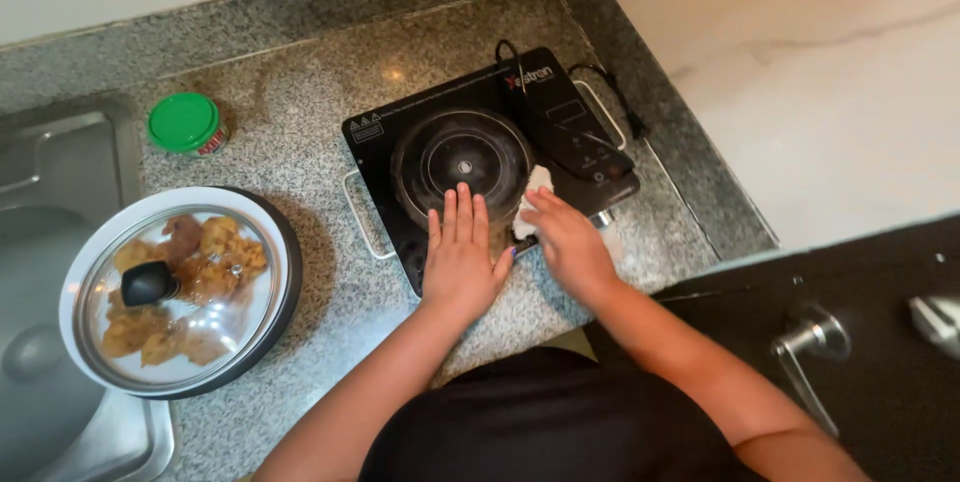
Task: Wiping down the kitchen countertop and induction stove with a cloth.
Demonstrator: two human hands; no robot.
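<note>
Our left hand [459, 260] lies flat and open on the black glass-topped induction cooker [480, 157]; our right hand [570, 242] pinches a small, soft white cloth [531, 204] just beside it. We judge the cloth light and limp, best bunched; the glass slick, fragile.

Lidded pan [180, 292] lies left of the cooktop [480, 157], jar [187, 124] behind.

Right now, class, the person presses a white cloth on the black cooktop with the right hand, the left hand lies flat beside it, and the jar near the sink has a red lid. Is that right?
Not quite. The head view shows the jar has a green lid, not red. The rest stands: the right hand presses the white cloth on the black cooktop, the left hand flat beside it.
</note>
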